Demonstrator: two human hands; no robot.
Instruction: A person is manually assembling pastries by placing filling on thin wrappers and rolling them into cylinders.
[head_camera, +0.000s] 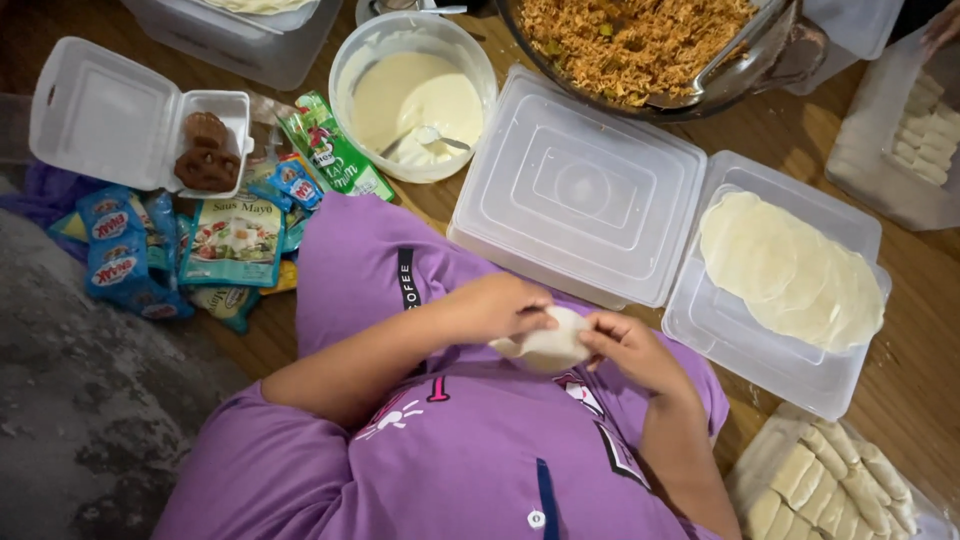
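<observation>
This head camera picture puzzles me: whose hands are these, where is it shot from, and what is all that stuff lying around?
There is no machine here. A person wears one camera on the head, looking down, so you see their own purple shirt and two bare hands. The left hand and right hand together hold a thin, pale round wrapper, folding it.

On the wooden surface ahead lie a clear plastic lid, a tray with a stack of flat wrappers, a bowl of creamy white batter with a spoon in it, and a big pan of shredded orange-brown filling. Finished pale rolls sit at lower right. At left are sauce packets and an open white box of brown snacks.
</observation>
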